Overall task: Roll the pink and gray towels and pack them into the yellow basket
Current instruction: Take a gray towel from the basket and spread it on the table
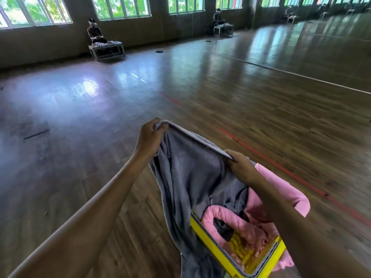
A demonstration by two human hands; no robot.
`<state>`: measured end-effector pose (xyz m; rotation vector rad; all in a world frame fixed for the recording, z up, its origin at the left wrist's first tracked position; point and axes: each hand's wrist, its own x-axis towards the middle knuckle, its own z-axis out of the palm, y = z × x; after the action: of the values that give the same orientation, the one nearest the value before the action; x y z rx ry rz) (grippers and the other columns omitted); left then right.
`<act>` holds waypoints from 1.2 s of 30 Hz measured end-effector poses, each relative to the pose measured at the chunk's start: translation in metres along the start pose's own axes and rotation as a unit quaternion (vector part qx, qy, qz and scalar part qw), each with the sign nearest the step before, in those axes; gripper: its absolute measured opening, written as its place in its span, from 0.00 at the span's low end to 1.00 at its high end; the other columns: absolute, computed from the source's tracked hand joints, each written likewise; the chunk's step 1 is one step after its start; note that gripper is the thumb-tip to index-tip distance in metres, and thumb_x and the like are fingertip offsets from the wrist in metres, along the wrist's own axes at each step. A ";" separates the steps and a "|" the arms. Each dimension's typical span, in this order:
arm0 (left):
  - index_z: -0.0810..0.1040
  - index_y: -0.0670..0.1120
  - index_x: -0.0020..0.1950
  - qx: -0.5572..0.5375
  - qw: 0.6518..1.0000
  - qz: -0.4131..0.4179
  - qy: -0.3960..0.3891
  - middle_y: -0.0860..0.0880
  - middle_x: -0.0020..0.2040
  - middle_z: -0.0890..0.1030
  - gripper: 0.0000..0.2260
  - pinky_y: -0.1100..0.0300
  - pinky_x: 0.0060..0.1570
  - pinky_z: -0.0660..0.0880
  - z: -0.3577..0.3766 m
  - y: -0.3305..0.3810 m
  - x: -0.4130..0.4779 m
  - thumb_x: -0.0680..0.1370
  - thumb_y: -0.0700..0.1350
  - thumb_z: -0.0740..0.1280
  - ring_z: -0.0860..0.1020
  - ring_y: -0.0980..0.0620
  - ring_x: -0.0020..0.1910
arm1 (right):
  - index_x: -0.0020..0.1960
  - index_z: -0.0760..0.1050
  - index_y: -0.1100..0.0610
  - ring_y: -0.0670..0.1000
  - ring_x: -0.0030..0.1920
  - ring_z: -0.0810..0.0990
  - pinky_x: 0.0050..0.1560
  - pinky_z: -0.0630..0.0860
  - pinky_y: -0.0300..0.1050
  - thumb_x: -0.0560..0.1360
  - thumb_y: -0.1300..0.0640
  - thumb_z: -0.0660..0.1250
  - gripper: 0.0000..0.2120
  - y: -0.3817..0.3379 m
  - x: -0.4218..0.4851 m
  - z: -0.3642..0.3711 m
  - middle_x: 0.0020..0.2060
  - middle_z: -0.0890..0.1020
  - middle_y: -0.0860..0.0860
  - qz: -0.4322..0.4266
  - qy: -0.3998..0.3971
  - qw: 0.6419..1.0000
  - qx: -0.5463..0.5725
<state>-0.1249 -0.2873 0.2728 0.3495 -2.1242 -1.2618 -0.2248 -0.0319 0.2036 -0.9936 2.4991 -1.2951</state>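
A gray towel (188, 177) hangs stretched between my two hands above the floor. My left hand (149, 137) pinches its upper left corner. My right hand (240, 165) grips the opposite corner of the top edge. The towel's lower part drapes down over the left side of the yellow basket (212, 237) at the bottom right. Inside the basket lie loose pink towels (239, 223) and a bit of dark gray cloth. More pink towel (285, 189) spills over the basket's far side, partly hidden by my right forearm.
A shiny wooden floor (180, 87) with red tape lines (271, 159) spreads ahead. A person sits behind a low white table (107, 48) by the far wall under the windows. A mirrored wall on the right shows another seated person and table (222, 27).
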 end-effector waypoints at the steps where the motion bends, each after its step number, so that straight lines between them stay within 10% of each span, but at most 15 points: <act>1: 0.73 0.37 0.38 0.009 1.000 -0.003 -0.019 0.47 0.33 0.69 0.13 0.62 0.33 0.63 0.003 -0.002 -0.002 0.74 0.47 0.67 0.67 0.55 0.33 | 0.47 0.75 0.46 0.34 0.45 0.76 0.51 0.71 0.35 0.76 0.59 0.58 0.10 -0.004 0.001 -0.003 0.43 0.79 0.38 -0.010 -0.002 1.000 0.005; 6: 0.76 0.57 0.41 0.078 0.988 0.022 -0.133 0.55 0.35 0.77 0.07 0.53 0.44 0.76 0.039 0.000 -0.018 0.69 0.58 0.66 0.76 0.56 0.36 | 0.58 0.75 0.58 0.51 0.55 0.78 0.58 0.72 0.47 0.75 0.55 0.58 0.15 -0.044 0.021 -0.001 0.54 0.81 0.50 -0.076 -0.051 0.996 0.014; 12: 0.69 0.61 0.66 0.037 0.971 0.011 -0.238 0.57 0.56 0.79 0.24 0.58 0.53 0.74 0.041 0.010 -0.024 0.72 0.49 0.71 0.78 0.56 0.53 | 0.56 0.76 0.58 0.51 0.53 0.79 0.58 0.74 0.50 0.77 0.62 0.58 0.11 -0.068 0.035 0.000 0.52 0.81 0.50 -0.080 -0.058 0.994 0.050; 16: 0.79 0.52 0.54 0.114 0.977 0.047 -0.174 0.55 0.46 0.82 0.09 0.55 0.48 0.74 0.036 0.001 -0.023 0.75 0.49 0.70 0.79 0.56 0.47 | 0.52 0.79 0.55 0.47 0.51 0.80 0.55 0.75 0.44 0.74 0.57 0.59 0.13 -0.071 0.040 0.000 0.50 0.83 0.48 -0.092 -0.072 0.991 0.065; 22: 0.74 0.68 0.42 0.103 0.992 -0.007 -0.069 0.67 0.35 0.77 0.13 0.62 0.38 0.68 0.020 -0.003 -0.037 0.74 0.46 0.66 0.72 0.69 0.35 | 0.49 0.83 0.58 0.52 0.45 0.79 0.45 0.71 0.45 0.75 0.62 0.65 0.08 -0.064 0.044 0.006 0.43 0.83 0.56 -0.080 0.019 0.996 -0.035; 26: 0.77 0.64 0.44 0.069 0.994 -0.062 -0.056 0.59 0.40 0.80 0.03 0.57 0.43 0.73 -0.002 -0.015 -0.063 0.71 0.57 0.67 0.77 0.57 0.41 | 0.46 0.82 0.54 0.49 0.44 0.81 0.46 0.74 0.47 0.76 0.60 0.63 0.09 -0.072 0.036 0.014 0.40 0.84 0.50 -0.071 0.003 0.997 -0.017; 31: 0.77 0.48 0.44 -0.075 0.988 -0.125 -0.058 0.50 0.43 0.77 0.10 0.58 0.45 0.69 -0.039 -0.014 -0.093 0.67 0.42 0.59 0.73 0.55 0.44 | 0.42 0.80 0.57 0.53 0.43 0.80 0.48 0.75 0.53 0.76 0.56 0.63 0.09 -0.084 0.005 0.027 0.38 0.83 0.54 -0.031 0.001 0.999 0.011; 36: 0.77 0.48 0.47 -0.017 0.991 -0.122 -0.056 0.57 0.31 0.72 0.14 0.64 0.33 0.66 -0.069 -0.004 -0.128 0.65 0.42 0.59 0.69 0.63 0.28 | 0.40 0.79 0.60 0.49 0.38 0.75 0.44 0.75 0.55 0.76 0.55 0.64 0.10 -0.095 -0.056 0.033 0.36 0.81 0.57 0.018 0.074 0.996 0.050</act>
<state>0.0162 -0.2705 0.2429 0.5501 -2.2014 -1.4854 -0.1219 -0.0580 0.2479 -0.8552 2.5168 -1.5183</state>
